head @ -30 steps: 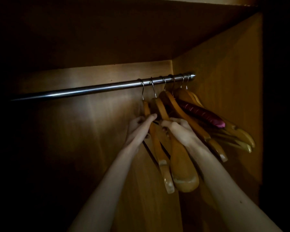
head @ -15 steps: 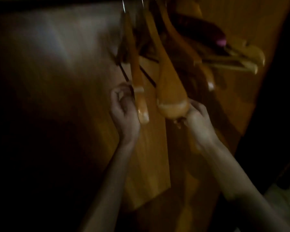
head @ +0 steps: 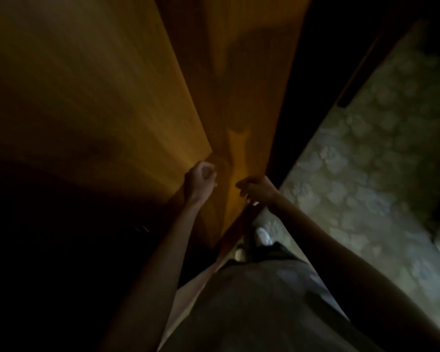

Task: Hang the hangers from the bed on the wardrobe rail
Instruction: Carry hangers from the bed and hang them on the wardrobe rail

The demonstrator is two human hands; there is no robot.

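The view had dropped away from the rail — a second before, both hands were up among the wooden hangers on it; now neither rail nor hangers were in sight, only what lay below. That read as the batch being hung and the person turning back for more, though whether any hangers remained on the bed could not be told.

The wardrobe [head: 112, 97], the one container here, filled everything beyond and to the left of the hands: bare wooden panels, its lower depths too dark to show any contents. To the right of the right hand spread the patterned floor [head: 366, 161].

The left hand [head: 200, 179] was curled into a loose fist, holding nothing visible. The right hand [head: 258, 190] hung beside it, fingers half-bent, empty — apart from the left and touching nothing.
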